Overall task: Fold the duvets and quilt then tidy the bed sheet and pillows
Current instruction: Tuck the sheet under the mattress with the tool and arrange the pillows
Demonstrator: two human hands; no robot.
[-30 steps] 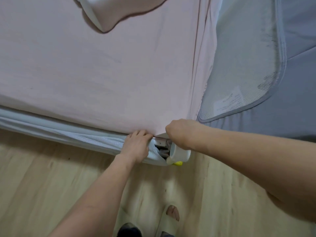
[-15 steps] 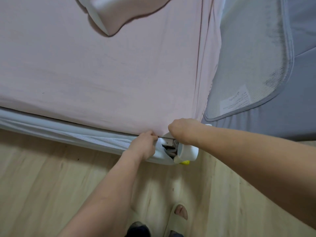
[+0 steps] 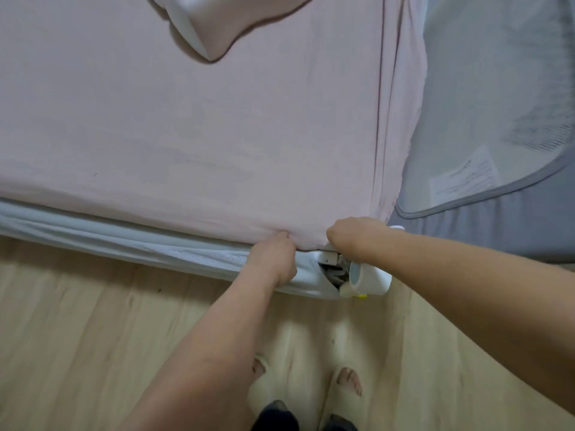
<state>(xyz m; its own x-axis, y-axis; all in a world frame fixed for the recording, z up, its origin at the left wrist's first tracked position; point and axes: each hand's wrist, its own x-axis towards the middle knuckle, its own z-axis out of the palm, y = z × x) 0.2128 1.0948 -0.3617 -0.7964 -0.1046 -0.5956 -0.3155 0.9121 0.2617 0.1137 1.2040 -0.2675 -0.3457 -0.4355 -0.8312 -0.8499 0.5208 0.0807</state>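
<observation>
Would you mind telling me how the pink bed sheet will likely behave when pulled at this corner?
The pink bed sheet is probably floppy, puckering where the left hand pinches it. It likely stretches, lying taut beside the right hand.

This is a bedroom in a home. A bed (image 3: 93,209) fills the upper part of the frame, covered by a pink bed sheet (image 3: 217,135), with a pillow (image 3: 211,29) at the top edge and a grey quilt (image 3: 497,104) at upper right. Pale wooden floor (image 3: 93,337) runs along the bottom, where feet in slippers (image 3: 345,384) stand.
</observation>
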